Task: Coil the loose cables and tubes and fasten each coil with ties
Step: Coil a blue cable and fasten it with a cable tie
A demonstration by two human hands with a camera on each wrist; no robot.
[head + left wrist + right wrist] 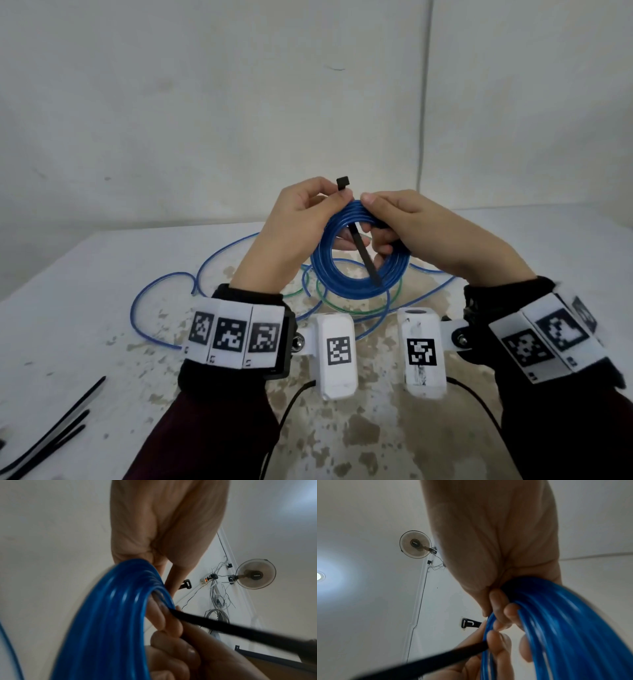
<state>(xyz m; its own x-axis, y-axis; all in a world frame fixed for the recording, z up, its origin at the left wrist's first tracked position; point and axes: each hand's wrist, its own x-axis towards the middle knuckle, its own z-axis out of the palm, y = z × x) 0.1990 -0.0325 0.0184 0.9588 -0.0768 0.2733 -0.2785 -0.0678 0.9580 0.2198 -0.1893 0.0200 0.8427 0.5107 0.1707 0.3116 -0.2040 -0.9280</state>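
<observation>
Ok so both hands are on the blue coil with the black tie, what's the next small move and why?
Probably bring the black tie's free tail up around the blue coil to its head above the left hand. The tail hangs loose through the coil's middle, not yet threaded, while the right hand pinches the strands together.

Dim, perhaps motion-blurred wrist views

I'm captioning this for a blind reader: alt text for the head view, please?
Two hands, left and right, hold a blue tube coil above a stained table, a black zip tie across its top. Loose tubing lies beneath.
</observation>
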